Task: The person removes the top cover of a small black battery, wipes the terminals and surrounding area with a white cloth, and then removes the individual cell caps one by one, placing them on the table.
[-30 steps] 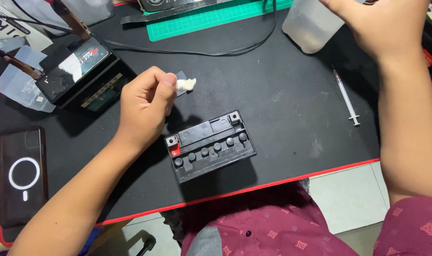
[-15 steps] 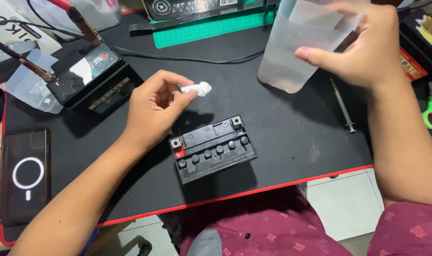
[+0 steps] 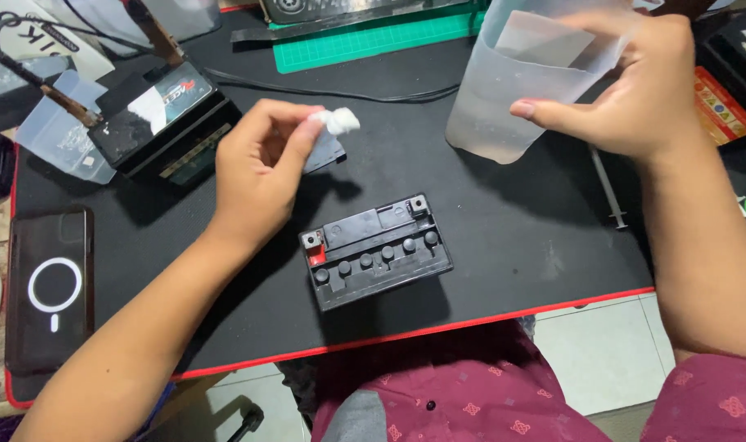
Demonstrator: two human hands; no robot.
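The left hand (image 3: 258,176) pinches a white wad (image 3: 338,121) in its fingers above the black worktop (image 3: 512,237), far-left of the small battery (image 3: 376,250). The right hand (image 3: 635,90) grasps a translucent container (image 3: 504,106), lifted far right.

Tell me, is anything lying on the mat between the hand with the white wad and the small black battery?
Nothing visible does. The left hand pinches the white wad above bare black mat, and the small black battery sits apart, just below it, its top uncovered.
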